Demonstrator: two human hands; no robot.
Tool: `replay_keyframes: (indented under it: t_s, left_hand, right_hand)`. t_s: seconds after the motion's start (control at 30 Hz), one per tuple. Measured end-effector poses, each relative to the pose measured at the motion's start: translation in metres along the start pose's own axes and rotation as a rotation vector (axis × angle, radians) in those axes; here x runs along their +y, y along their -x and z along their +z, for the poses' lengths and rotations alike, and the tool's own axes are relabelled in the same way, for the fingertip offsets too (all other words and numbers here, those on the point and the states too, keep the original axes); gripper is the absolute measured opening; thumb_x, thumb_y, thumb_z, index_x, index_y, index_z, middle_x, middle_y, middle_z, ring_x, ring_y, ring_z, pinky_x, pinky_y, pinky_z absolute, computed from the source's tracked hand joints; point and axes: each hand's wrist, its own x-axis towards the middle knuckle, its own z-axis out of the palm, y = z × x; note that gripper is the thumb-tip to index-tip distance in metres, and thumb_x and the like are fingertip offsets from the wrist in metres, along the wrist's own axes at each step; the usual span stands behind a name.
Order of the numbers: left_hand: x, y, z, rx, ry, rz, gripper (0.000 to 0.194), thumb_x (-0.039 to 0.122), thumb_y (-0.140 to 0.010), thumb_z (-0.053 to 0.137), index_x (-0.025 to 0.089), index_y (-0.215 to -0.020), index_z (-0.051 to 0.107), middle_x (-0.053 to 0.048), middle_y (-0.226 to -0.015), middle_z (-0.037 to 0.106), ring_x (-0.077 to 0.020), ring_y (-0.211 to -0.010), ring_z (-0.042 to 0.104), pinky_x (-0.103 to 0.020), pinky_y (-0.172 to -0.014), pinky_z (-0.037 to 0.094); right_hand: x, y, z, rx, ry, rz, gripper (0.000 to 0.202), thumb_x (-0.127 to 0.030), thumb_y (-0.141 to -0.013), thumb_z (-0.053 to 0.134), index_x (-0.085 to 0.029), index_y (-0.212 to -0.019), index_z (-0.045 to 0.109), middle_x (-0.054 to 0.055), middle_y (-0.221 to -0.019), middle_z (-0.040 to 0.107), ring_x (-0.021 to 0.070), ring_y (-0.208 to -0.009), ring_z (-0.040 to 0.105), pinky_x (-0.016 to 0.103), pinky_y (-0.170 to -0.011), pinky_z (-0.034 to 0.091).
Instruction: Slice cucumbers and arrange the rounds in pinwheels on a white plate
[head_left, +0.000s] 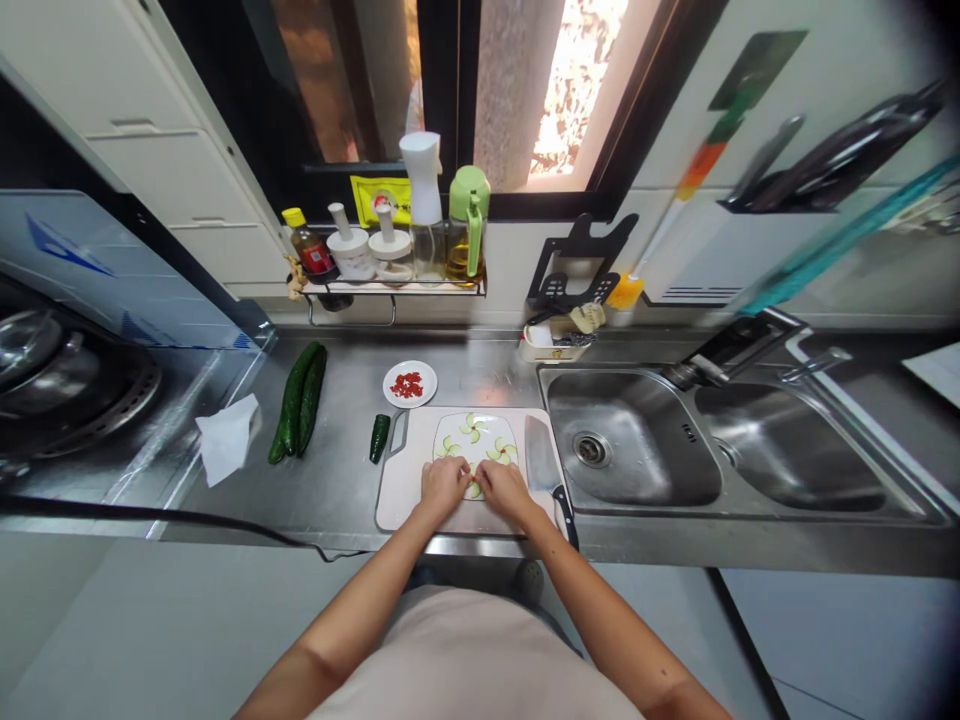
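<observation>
My left hand and my right hand meet over the near part of a white square plate. Both have their fingertips pinched close together above a cucumber-slice cluster, partly covered by the fingers. Whatever small piece is between the fingertips is too small to make out. Other thin cucumber slices lie on the plate in flower-like groups, with small red dots at their middles. Under the plate is a pale cutting board. A kitchen knife with a black handle rests along the board's right side.
A small plate of chopped red pieces stands behind the board. To the left are a cut cucumber piece, whole cucumbers and a white paper. The double sink is at right; a condiment shelf hangs behind.
</observation>
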Motion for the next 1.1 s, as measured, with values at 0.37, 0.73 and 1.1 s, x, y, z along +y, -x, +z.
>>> replay_keyframes:
  t_s: [0.37,0.73,1.1]
  left_hand:
    - [0.0027,0.0010,0.0006,-0.023,-0.057,-0.004,0.015,0.033,-0.085,0.053,0.025,-0.092,0.064,-0.003,-0.094,0.066,-0.0197,-0.095,0.057,-0.032,-0.083,0.032]
    - [0.0028,-0.0013,0.0024,-0.027,-0.043,-0.003,0.014,0.033,-0.085,0.054,0.025,-0.090,0.064,-0.003,-0.095,0.066,-0.0203,-0.095,0.057,-0.033,-0.083,0.032]
    - [0.0032,0.0004,0.0016,-0.016,-0.046,-0.004,0.014,0.032,-0.084,0.054,0.025,-0.091,0.065,-0.003,-0.094,0.066,-0.0200,-0.094,0.057,-0.033,-0.083,0.032]
  right_hand:
    - [-0.0012,-0.0030,0.0019,-0.010,0.043,0.023,0.017,-0.023,-0.090,0.043,-0.018,-0.083,0.057,0.004,-0.085,0.066,0.0154,-0.079,0.056,0.027,-0.069,0.021]
    - [-0.0010,-0.0043,0.0016,-0.023,0.045,0.044,0.012,-0.025,-0.089,0.045,-0.019,-0.087,0.055,0.003,-0.088,0.067,0.0160,-0.081,0.057,0.027,-0.069,0.021]
    - [-0.0029,-0.0039,-0.0008,-0.023,0.033,0.053,0.011,-0.022,-0.087,0.046,-0.020,-0.087,0.056,0.003,-0.088,0.067,0.0157,-0.080,0.057,0.027,-0.070,0.022]
